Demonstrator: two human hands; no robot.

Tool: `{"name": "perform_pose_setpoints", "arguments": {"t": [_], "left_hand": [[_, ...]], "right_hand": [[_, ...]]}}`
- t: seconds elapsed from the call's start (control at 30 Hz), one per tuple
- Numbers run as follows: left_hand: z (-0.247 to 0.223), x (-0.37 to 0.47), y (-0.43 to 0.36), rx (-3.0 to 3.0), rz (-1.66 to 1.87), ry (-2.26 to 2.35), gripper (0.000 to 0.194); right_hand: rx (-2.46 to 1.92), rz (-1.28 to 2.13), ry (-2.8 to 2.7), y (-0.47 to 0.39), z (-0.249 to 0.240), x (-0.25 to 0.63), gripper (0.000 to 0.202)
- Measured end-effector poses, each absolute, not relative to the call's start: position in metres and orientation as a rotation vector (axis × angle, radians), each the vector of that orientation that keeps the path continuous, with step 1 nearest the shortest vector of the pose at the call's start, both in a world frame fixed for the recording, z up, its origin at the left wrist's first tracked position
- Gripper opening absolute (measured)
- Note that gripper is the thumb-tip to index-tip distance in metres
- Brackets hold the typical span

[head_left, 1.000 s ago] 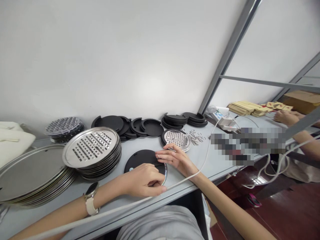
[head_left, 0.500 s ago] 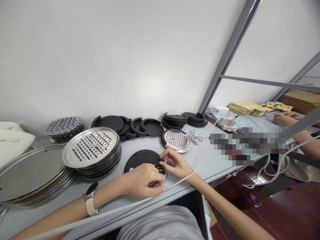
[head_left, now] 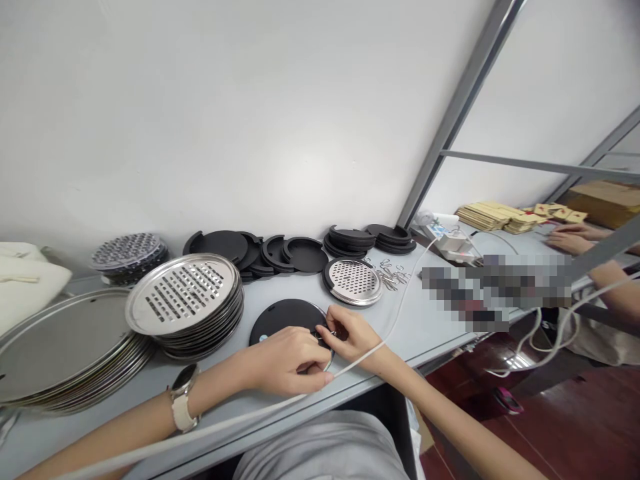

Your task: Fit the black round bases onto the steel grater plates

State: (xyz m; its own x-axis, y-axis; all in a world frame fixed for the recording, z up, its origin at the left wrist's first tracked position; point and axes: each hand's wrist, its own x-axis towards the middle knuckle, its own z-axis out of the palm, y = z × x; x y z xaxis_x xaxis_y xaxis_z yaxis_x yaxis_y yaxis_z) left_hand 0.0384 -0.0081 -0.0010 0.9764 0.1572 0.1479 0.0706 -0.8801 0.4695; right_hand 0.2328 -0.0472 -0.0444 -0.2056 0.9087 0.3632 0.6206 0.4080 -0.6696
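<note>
At nine o'clock from the black disc (head_left: 285,317) lie big trays (head_left: 65,343); at ten, stacked graters (head_left: 183,293). The disc sits on the bench (head_left: 220,393), my left hand (head_left: 287,360) on it, fingers together and curled. At its three o'clock, my right thumb and forefinger (head_left: 334,327) pinch a small wire hook (head_left: 320,335). At two, a holed plate (head_left: 355,280).

On the table (head_left: 420,323), the disc (head_left: 286,315) lies right of the plates (head_left: 175,319), before trays (head_left: 306,255).
</note>
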Motion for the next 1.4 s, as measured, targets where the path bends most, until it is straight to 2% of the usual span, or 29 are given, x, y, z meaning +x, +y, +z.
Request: {"name": "perform_pose_setpoints", "arguments": {"t": [0.2,0.43,0.63,0.8,1.03,1.2,1.4], "left_hand": [[0.001,0.039,-0.009,2.640,0.236,0.163,0.036],[0.000,0.037,-0.009,2.684,0.244,0.164,0.032],[-0.004,0.034,-0.010,2.752,0.225,0.143,0.025],[-0.001,0.034,-0.011,2.756,0.224,0.227,0.017],[0.005,0.033,-0.012,2.635,0.237,0.267,0.027],[0.006,0.030,-0.010,2.600,0.280,0.084,0.054],[0.011,0.031,-0.012,2.606,0.200,0.060,0.049]], "right_hand": [[-1.268,0.573,-1.925,-0.046,-0.049,0.235,0.033],[-1.226,0.656,-1.845,-0.048,-0.053,0.234,0.026],[-1.270,0.554,-1.848,-0.052,-0.048,0.233,0.018],[-1.281,0.478,-1.819,-0.051,-0.047,0.232,0.022],[-1.414,0.607,-1.850,-0.050,-0.046,0.231,0.020],[-1.501,0.529,-1.891,-0.048,-0.050,0.230,0.015],[-1.527,0.402,-1.908,-0.045,-0.056,0.232,0.016]]}}
